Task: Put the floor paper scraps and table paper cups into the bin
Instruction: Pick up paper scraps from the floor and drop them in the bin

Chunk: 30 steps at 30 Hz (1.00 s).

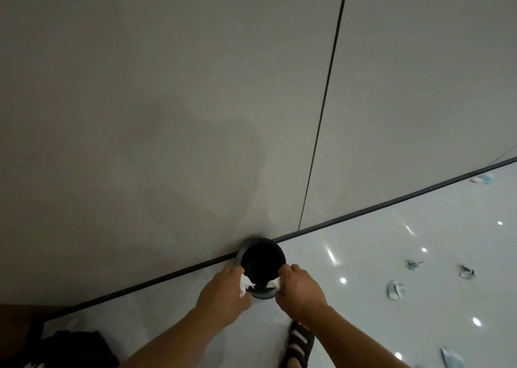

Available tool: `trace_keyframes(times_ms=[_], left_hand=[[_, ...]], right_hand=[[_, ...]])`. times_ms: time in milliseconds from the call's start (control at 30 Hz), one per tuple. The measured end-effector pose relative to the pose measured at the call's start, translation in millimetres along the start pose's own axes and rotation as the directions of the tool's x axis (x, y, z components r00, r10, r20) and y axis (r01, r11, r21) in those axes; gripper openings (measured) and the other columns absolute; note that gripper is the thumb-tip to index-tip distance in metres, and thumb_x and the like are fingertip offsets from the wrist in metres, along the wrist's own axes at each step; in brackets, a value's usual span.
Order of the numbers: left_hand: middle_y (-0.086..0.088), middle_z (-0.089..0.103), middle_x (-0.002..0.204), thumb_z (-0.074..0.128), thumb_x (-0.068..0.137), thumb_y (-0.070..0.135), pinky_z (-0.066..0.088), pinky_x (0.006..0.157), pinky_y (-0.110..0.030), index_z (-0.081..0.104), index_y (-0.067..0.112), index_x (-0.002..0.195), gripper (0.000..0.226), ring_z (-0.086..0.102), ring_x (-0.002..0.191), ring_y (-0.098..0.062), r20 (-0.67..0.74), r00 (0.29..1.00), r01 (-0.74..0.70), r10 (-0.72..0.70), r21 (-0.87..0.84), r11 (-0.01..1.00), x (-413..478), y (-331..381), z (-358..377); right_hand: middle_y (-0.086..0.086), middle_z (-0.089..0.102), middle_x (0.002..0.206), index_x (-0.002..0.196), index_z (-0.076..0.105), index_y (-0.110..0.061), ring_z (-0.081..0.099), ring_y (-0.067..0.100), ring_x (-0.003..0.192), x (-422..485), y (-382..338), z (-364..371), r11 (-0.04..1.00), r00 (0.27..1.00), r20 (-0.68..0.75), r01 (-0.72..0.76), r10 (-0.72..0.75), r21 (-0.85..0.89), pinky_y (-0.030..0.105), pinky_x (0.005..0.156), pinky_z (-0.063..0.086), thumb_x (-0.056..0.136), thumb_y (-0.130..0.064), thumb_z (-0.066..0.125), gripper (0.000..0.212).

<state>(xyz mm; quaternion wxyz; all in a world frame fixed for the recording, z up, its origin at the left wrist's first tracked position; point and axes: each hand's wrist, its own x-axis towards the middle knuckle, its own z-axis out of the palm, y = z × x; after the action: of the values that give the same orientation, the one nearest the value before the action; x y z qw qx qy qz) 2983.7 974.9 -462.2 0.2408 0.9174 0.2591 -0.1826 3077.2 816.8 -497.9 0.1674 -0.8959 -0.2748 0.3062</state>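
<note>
Both hands over the black bin (263, 258) at the foot of the wall: left hand (223, 292) pinching a white scrap (246, 283) at the rim's left edge, right hand (300, 289) pinching another scrap (273, 283) at its right edge. Dropping step in hand; next, probably just fingers loosened with both scraps well inside the rim. Bin interior dark, contents impossible to tell; more scraps (395, 290) scattered on the floor (363, 325) to the right, no cups in view.

Bin (263, 258) mouth open; wall (167, 116) blocks behind.
</note>
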Motion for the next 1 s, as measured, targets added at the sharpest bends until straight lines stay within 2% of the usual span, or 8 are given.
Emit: trace_keyframes(times_ms=[167, 300, 400, 500, 600, 700, 800, 1000], left_hand=[[0.005, 0.050, 0.120, 0.057, 0.084, 0.041, 0.043, 0.086, -0.021, 0.044, 0.027, 0.130, 0.050, 0.051, 0.108, -0.011, 0.088, 0.996, 0.033, -0.034, 0.007, 0.999, 102, -28, 57], [0.002, 0.048, 0.127, 0.061, 0.084, 0.040, 0.043, 0.094, -0.025, 0.041, 0.025, 0.134, 0.056, 0.049, 0.115, -0.013, 0.171, 0.984, 0.052, -0.052, 0.006, 0.999, 175, -55, 113], [-0.002, 0.049, 0.129, 0.067, 0.083, 0.035, 0.043, 0.095, -0.026, 0.041, 0.016, 0.138, 0.065, 0.049, 0.119, -0.018, 0.172, 0.985, -0.006, 0.008, -0.012, 1.000, 215, -81, 153], [-0.001, 0.038, 0.144, 0.068, 0.082, 0.037, 0.039, 0.102, -0.027, 0.028, 0.016, 0.147, 0.079, 0.039, 0.130, -0.018, 0.205, 0.979, 0.000, -0.002, 0.009, 1.000, 241, -99, 177], [-0.001, 0.039, 0.143, 0.068, 0.080, 0.034, 0.042, 0.103, -0.034, 0.031, 0.017, 0.145, 0.077, 0.040, 0.131, -0.018, 0.222, 0.974, -0.029, 0.033, -0.018, 0.999, 254, -106, 188], [-0.001, 0.039, 0.143, 0.065, 0.082, 0.034, 0.043, 0.103, -0.037, 0.031, 0.017, 0.144, 0.073, 0.040, 0.130, -0.019, 0.236, 0.971, -0.028, 0.026, 0.003, 1.000, 256, -108, 187], [-0.001, 0.032, 0.149, 0.063, 0.085, 0.037, 0.037, 0.107, -0.033, 0.025, 0.017, 0.147, 0.076, 0.033, 0.135, -0.018, 0.235, 0.972, -0.040, 0.023, 0.069, 0.997, 255, -103, 180], [-0.001, 0.022, 0.155, 0.057, 0.087, 0.042, 0.028, 0.112, -0.032, 0.020, 0.019, 0.149, 0.076, 0.022, 0.141, -0.018, 0.285, 0.950, -0.173, 0.128, 0.139, 0.975, 241, -56, 132]], right_hand=[[0.002, 0.052, 0.125, 0.129, 0.043, -0.021, 0.051, 0.020, 0.109, 96, 43, 48, 0.998, 0.995, 0.082, -0.059, 0.057, 0.033, 0.029, 0.088, 0.046, 0.091, -0.030, 0.054, 0.040], [0.004, 0.048, 0.128, 0.131, 0.040, -0.021, 0.050, 0.021, 0.111, 164, 69, 99, 0.993, 0.989, 0.118, -0.097, 0.090, 0.060, 0.030, 0.088, 0.046, 0.092, -0.032, 0.057, 0.044], [0.004, 0.045, 0.130, 0.135, 0.039, -0.021, 0.048, 0.022, 0.114, 205, 80, 138, 0.989, 0.986, 0.131, -0.119, 0.107, 0.088, 0.032, 0.092, 0.046, 0.091, -0.033, 0.059, 0.050], [0.004, 0.042, 0.134, 0.139, 0.035, -0.021, 0.046, 0.022, 0.118, 231, 90, 171, 0.979, 0.981, 0.153, -0.145, 0.123, 0.141, 0.032, 0.098, 0.045, 0.091, -0.032, 0.061, 0.056], [0.004, 0.039, 0.138, 0.143, 0.032, -0.021, 0.045, 0.023, 0.121, 241, 97, 190, 0.974, 0.974, 0.181, -0.164, 0.135, 0.156, 0.034, 0.101, 0.044, 0.091, -0.032, 0.061, 0.061], [0.004, 0.039, 0.136, 0.141, 0.032, -0.021, 0.045, 0.024, 0.119, 242, 100, 195, 0.973, 0.974, 0.169, -0.178, 0.153, 0.144, 0.035, 0.098, 0.046, 0.090, -0.035, 0.060, 0.060], [0.003, 0.041, 0.135, 0.140, 0.032, -0.023, 0.046, 0.023, 0.117, 236, 100, 188, 0.973, 0.975, 0.127, -0.196, 0.180, 0.126, 0.034, 0.093, 0.048, 0.089, -0.037, 0.059, 0.059], [0.001, 0.039, 0.141, 0.146, 0.028, -0.025, 0.040, 0.022, 0.125, 194, 93, 129, 0.938, 0.955, 0.057, -0.298, 0.292, 0.176, 0.034, 0.096, 0.044, 0.087, -0.042, 0.056, 0.067]])
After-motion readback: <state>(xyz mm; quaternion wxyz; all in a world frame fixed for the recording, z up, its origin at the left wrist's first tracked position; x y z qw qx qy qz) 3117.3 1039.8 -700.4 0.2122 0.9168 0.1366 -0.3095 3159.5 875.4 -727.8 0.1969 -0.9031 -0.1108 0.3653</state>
